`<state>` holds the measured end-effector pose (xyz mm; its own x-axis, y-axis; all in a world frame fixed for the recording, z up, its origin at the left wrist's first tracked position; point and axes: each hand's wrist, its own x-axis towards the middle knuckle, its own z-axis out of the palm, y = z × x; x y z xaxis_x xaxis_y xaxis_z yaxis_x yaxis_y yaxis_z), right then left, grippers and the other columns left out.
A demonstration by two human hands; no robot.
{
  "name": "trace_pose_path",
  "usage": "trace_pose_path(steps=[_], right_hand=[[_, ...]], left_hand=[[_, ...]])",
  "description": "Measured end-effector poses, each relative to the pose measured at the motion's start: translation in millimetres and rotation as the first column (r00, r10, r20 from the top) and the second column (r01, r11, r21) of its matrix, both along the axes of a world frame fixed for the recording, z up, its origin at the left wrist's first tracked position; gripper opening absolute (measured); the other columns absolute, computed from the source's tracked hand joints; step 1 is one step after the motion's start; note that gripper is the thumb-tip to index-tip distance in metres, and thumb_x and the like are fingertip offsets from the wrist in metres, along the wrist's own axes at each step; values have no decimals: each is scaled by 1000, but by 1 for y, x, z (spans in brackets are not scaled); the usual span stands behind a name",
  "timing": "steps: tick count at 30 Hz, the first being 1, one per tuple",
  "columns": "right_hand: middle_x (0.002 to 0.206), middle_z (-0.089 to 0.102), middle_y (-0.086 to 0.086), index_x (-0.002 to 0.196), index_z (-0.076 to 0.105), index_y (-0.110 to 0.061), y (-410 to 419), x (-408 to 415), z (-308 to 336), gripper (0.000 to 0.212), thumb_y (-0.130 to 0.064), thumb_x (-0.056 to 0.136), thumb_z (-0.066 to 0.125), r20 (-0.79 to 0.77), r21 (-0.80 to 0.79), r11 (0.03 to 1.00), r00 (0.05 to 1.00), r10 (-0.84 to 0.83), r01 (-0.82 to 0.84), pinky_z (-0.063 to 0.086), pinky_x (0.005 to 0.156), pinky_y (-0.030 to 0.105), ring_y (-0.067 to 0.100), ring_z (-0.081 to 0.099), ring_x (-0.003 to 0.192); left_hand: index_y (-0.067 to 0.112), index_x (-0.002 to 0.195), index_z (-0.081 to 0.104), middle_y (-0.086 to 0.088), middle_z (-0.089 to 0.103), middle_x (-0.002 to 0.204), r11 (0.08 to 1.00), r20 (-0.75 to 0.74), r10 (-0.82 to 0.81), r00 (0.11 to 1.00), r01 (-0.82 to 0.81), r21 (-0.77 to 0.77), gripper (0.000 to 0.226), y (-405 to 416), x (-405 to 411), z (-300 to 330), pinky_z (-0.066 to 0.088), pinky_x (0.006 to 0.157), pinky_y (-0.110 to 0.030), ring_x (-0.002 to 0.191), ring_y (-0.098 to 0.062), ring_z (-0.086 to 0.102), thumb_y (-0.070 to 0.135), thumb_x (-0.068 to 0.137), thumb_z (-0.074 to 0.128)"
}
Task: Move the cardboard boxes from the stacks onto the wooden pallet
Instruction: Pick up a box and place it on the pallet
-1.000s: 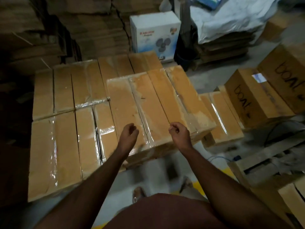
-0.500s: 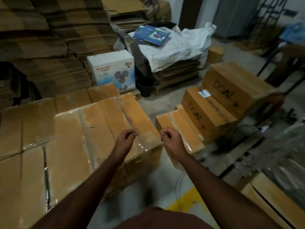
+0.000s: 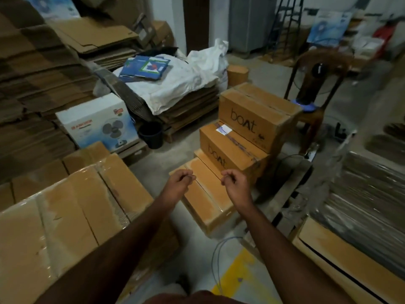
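Observation:
A stack of plastic-wrapped cardboard boxes (image 3: 76, 216) fills the lower left. Straight ahead a flat wrapped box (image 3: 203, 194) lies low, with two brown "boat" boxes behind it, a lower one (image 3: 232, 150) and a taller one (image 3: 256, 119). Slats of the wooden pallet (image 3: 291, 189) show to their right. My left hand (image 3: 179, 183) and my right hand (image 3: 235, 183) hover side by side above the flat box. Both have curled fingers, thumb against fingertips, and hold nothing. More boxes (image 3: 350, 260) sit at the lower right.
A white fan box (image 3: 96, 123) and a black bucket (image 3: 151, 133) stand behind the wrapped stack. Flattened cardboard (image 3: 32, 84) piles up on the left. A white sack (image 3: 182, 84) covers another pile. A chair (image 3: 317, 84) is at the back right. A blue cable (image 3: 219, 255) loops on the floor.
My view has swung right and upward, away from the wrapped stack toward the "boat" boxes and pallet. Both hands stay raised, curled and empty.

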<state>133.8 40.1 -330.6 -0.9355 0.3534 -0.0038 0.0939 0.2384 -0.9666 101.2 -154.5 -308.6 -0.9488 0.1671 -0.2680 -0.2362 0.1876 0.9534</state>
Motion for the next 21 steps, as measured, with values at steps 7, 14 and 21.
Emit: trace_pose_path(steps=[7,14,21], right_hand=[[93,67,2,99,66,-14,51,-49,-27,15,-4,95,55,84,-38,995,993,-84,87,50,71,23,14,63,86],[93,67,6,100,66,-12,110,-120,-69,17,-1,96,54,253,67,997,965,-62,47,51,72,19,16,64,86],[95,65,9,99,65,-9,141,-181,-130,12,-5,95,55,422,156,987,902,-92,27,50,75,27,21,61,88]], left_hand=[[19,115,61,-2,68,119,999,101,-5,995,0,44,15,48,-72,-32,47,101,-37,116,-16,61,21,102,55],[12,120,59,-9,65,119,999,192,22,981,-31,43,22,82,-153,-94,47,80,-29,111,-23,60,22,101,53],[20,95,60,-18,68,111,994,343,98,934,-77,-75,11,101,-200,-165,42,69,-27,88,-17,57,13,99,52]])
